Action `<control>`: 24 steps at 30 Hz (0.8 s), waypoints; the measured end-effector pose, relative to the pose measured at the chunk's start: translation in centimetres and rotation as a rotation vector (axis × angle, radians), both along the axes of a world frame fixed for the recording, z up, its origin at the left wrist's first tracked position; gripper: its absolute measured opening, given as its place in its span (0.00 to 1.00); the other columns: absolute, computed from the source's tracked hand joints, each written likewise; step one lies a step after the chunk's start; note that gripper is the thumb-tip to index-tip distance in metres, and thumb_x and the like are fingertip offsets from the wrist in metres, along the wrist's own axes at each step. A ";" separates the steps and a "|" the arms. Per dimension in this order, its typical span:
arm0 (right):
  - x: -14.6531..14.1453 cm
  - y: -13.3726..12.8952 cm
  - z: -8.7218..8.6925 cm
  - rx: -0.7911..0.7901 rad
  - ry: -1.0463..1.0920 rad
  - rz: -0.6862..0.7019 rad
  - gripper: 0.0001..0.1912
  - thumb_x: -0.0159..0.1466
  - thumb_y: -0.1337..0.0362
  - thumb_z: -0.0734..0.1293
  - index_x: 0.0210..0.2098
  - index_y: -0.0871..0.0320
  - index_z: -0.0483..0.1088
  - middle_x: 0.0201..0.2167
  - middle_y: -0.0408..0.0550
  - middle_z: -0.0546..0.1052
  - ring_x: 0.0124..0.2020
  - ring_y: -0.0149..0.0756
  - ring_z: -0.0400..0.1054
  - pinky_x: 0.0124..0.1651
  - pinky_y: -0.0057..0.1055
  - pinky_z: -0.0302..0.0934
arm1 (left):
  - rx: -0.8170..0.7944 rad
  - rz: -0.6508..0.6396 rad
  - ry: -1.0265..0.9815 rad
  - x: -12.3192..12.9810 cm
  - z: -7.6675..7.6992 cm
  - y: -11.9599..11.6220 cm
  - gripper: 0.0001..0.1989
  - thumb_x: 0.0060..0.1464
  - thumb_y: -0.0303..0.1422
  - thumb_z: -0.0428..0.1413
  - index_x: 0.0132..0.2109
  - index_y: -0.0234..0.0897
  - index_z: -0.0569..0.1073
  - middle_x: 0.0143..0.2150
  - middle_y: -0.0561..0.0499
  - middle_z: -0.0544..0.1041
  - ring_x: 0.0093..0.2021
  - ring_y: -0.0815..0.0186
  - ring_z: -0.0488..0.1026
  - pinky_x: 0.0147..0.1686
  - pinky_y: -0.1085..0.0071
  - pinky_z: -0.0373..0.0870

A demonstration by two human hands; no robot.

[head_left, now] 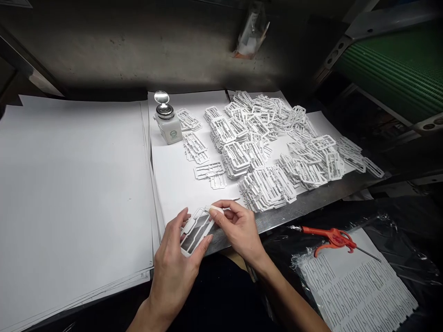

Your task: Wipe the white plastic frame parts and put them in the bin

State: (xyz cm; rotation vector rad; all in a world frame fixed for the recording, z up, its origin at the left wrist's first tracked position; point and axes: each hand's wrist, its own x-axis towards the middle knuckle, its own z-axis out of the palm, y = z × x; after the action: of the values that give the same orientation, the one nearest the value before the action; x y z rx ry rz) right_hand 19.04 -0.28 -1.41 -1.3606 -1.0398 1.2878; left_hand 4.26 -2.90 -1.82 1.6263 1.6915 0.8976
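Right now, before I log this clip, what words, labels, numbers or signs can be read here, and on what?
Bottle label: green print, too small to read.
Paper sheet corner: tiny marks, too blurred to read.
White frame in the left hand: no text visible.

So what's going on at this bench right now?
A person holds a white plastic frame in their left hand, while their right hand pinches its upper end, one taped fingertip against it. Heaps of similar frames lie ahead on white paper, beside a pump dispenser bottle. An orange air gun lies off to the right.
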 end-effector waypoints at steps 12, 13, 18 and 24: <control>-0.1 0.2 0.2 0.255 -0.243 0.041 0.06 0.63 0.67 0.65 0.39 0.60 0.72 0.37 0.48 0.72 0.36 0.34 0.67 0.37 0.26 0.64 | -0.874 -0.047 -1.043 -1.2 3.0 3.1 0.16 0.51 0.33 0.57 0.48 0.35 0.69 0.48 0.42 0.74 0.45 0.60 0.73 0.45 0.67 0.68; 0.1 0.3 0.2 0.278 -0.285 0.050 0.05 0.63 0.68 0.65 0.39 0.59 0.72 0.37 0.48 0.72 0.36 0.34 0.67 0.37 0.26 0.64 | -0.872 -0.030 -1.059 -1.3 3.0 3.1 0.15 0.51 0.32 0.57 0.47 0.36 0.68 0.47 0.42 0.74 0.45 0.59 0.73 0.46 0.66 0.69; 1.7 0.3 0.3 0.355 -0.460 0.093 0.04 0.63 0.69 0.65 0.37 0.59 0.72 0.35 0.46 0.72 0.34 0.33 0.66 0.37 0.27 0.62 | -0.792 0.067 -1.062 -1.9 3.1 3.3 0.13 0.52 0.30 0.57 0.45 0.37 0.66 0.45 0.43 0.75 0.48 0.57 0.72 0.48 0.64 0.68; 1.9 0.3 0.8 0.355 -0.511 0.084 0.05 0.64 0.68 0.64 0.38 0.59 0.71 0.36 0.47 0.72 0.34 0.33 0.66 0.37 0.28 0.62 | -0.783 0.103 -1.108 -1.8 3.2 3.7 0.11 0.53 0.29 0.56 0.45 0.36 0.66 0.47 0.42 0.74 0.50 0.56 0.71 0.48 0.63 0.68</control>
State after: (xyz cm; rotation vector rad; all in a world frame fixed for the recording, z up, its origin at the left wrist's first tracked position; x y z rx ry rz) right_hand 20.95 0.07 -0.60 -1.4049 -1.6029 0.7678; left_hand 2.45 0.80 1.41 0.3505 1.0639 0.7850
